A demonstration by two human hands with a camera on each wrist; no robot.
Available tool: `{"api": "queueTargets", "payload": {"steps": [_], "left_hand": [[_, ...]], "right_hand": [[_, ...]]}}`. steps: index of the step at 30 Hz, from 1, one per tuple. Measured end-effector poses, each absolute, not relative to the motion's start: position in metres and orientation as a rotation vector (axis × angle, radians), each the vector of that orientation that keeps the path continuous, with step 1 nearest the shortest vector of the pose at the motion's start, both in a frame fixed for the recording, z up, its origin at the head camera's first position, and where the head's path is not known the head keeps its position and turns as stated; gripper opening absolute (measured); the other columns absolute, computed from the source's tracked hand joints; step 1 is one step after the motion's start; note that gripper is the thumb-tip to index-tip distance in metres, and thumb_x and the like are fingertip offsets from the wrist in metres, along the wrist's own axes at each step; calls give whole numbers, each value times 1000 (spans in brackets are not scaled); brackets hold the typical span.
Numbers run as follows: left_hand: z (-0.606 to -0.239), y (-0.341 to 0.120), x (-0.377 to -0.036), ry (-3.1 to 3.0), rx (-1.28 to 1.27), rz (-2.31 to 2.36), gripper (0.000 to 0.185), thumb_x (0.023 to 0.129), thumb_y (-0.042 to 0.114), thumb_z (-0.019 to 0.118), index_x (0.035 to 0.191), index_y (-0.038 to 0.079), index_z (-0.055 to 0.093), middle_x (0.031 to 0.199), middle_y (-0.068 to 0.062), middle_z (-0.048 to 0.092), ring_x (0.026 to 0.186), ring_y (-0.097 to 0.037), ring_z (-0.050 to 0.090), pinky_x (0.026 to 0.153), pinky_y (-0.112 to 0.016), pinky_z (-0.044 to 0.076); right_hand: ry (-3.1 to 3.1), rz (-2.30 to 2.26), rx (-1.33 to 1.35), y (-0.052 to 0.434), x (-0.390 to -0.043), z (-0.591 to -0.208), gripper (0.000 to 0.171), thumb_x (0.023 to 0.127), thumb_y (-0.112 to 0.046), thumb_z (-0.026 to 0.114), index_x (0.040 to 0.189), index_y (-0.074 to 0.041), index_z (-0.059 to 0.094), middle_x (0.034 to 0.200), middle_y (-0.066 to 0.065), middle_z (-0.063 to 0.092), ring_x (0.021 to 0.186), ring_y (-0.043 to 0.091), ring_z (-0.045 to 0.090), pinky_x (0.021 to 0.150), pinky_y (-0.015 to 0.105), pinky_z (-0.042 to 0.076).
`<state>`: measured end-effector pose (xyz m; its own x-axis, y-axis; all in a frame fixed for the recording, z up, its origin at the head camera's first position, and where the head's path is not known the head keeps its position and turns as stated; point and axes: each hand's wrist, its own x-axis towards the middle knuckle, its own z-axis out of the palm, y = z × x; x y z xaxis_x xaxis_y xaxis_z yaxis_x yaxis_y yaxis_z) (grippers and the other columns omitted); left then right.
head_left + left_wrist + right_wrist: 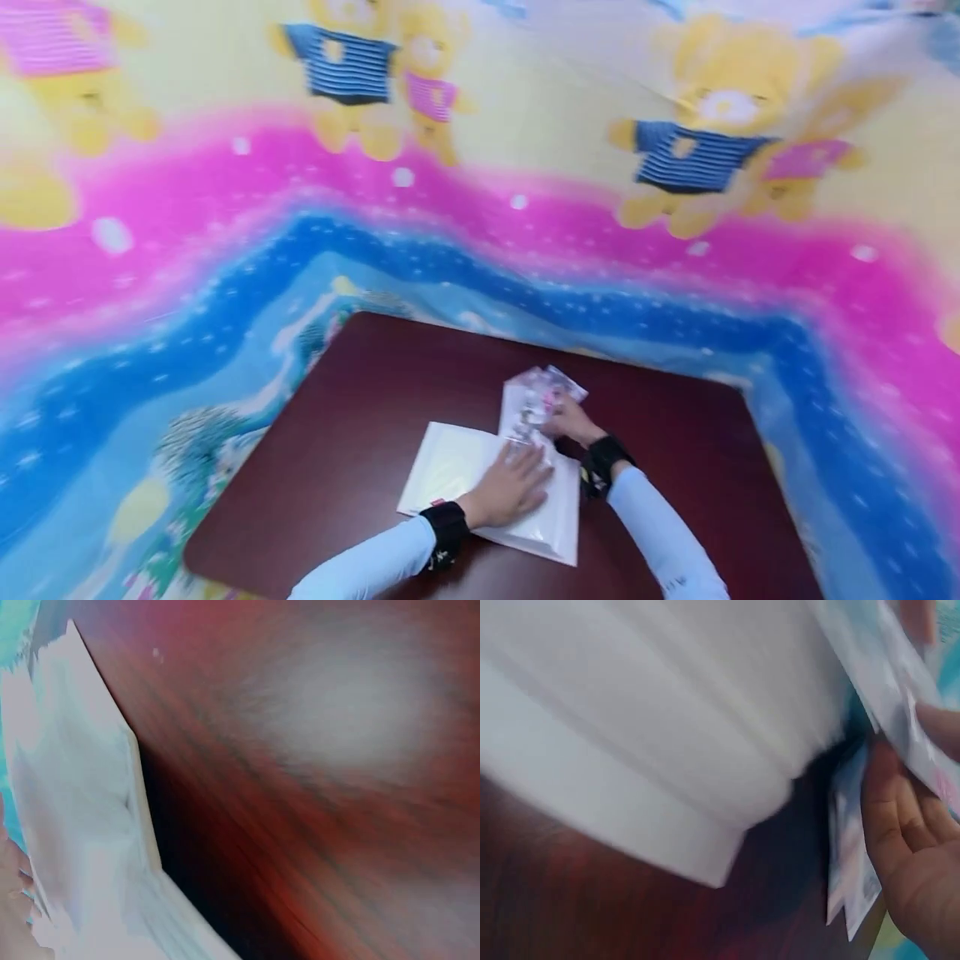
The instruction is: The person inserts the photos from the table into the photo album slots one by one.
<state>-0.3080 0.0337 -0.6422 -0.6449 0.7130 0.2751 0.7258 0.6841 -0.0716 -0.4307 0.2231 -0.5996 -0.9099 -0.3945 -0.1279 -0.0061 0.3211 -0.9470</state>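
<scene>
Envelope (457, 475) under left hand (510, 493) (flat); right hand (572, 421) grips packet (536, 400).

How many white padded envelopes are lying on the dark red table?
1. The white padded envelope lies near the front of the dark red table, with the left hand resting flat on it. More may be hidden under it; the right hand holds a clear printed packet.

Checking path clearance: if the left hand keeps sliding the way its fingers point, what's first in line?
Most likely the clear printed packet that the right hand holds: the left hand lies flat on the white mailer, fingertips nearly at the packet's edge. Depth is blurred.
</scene>
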Motion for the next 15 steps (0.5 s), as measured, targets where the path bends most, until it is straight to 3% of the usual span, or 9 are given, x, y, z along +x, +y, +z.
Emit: {"api": "queueTargets", "payload": {"steps": [2, 5, 9, 12, 15], "left_hand": [[-640, 50, -299, -2611, -1273, -9, 54, 105, 50, 33, 151, 24, 43, 157, -10, 34, 145, -26, 30, 112, -56, 28], [-635, 61, -288, -2670, -1424, -6, 59, 103, 59, 26, 154, 30, 35, 162, -5, 23, 149, -21, 19, 114, -55, 24], [-632, 54, -279, -2709, -1458, -34, 67, 98, 68, 28, 156, 34, 29, 164, -3, 18, 149, -24, 15, 113, -58, 23], [-635, 39, -275, -2695, -1404, -59, 70, 95, 70, 36, 155, 35, 31, 164, -5, 20, 148, -29, 19, 110, -61, 26], [-638, 23, -273, -2679, -1330, -106, 68, 95, 67, 43, 154, 34, 35, 162, -7, 25, 147, -31, 23, 108, -64, 28]], "right_hand": [[2294, -1615, -205, 252, -421, -597, 93, 84, 5, 68, 155, 1, 8, 132, 42, 43, 93, 34, 61, 64, 38, 55], [2381, -1541, -105, 276, -418, -601, 87, 89, 0, 64, 157, -6, 10, 144, 39, 32, 88, 35, 58, 58, 40, 51], [2405, -1476, -158, 266, -421, -606, 70, 90, 4, 60, 153, -5, 30, 146, 30, 33, 90, 32, 55, 60, 37, 50], [2354, -1444, -236, 243, -422, -605, 65, 89, 2, 63, 149, -4, 36, 133, 26, 46, 89, 28, 56, 63, 33, 49], [2288, -1424, -336, 222, -425, -606, 59, 89, 0, 64, 143, 1, 41, 100, 18, 57, 73, 22, 56, 59, 33, 49]]}}
